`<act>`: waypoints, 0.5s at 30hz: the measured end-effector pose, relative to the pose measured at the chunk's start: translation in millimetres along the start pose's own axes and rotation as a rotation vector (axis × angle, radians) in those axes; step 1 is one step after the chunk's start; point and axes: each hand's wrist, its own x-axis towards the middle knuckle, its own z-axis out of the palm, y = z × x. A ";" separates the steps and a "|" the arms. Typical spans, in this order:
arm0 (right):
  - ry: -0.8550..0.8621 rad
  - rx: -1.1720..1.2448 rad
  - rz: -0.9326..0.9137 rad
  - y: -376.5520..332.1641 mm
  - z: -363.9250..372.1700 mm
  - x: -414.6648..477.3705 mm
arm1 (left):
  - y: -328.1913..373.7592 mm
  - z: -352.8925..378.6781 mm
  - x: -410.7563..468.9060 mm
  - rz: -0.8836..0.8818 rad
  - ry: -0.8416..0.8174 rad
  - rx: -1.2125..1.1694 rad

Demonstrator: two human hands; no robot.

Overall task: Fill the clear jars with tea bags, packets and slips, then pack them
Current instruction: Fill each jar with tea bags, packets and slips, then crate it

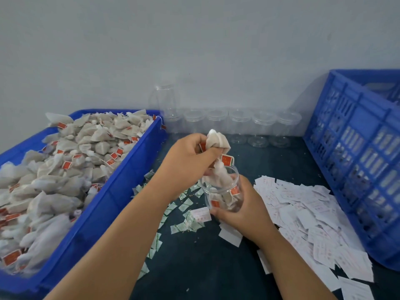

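Observation:
My left hand (188, 161) grips a bunch of white tea bags (217, 141) with red tags just above the mouth of a clear jar (223, 191). One bag hangs down into the jar's opening. My right hand (244, 210) holds the jar from the right side and below, tilted a little toward me. Several tea bags with red tags lie inside the jar. Green-and-white packets (184, 205) are scattered on the dark table under my left forearm. White slips (311, 215) lie in a heap to the right of the jar.
A blue bin (121, 187) heaped with tea bags fills the left. Several empty clear jars (240, 126) stand in a row against the back wall. A tall blue slatted crate (357, 161) holding jars stands at the right edge.

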 end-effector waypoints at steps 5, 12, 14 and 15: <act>0.024 -0.036 -0.022 -2.6 1.0 -0.1 | -0.5 -4.6 -1.2 0.004 -0.084 0.130; 0.046 -0.030 -0.026 -6.5 -0.3 -1.3 | 2.7 -13.8 -2.5 0.026 -0.088 -0.169; 0.043 -0.023 -0.025 -7.5 -0.8 -0.7 | 4.7 -12.4 -1.2 -0.023 -0.131 -0.316; 0.038 -0.009 -0.027 -7.2 -0.8 -0.4 | 4.4 -12.1 -1.2 -0.048 -0.160 -0.367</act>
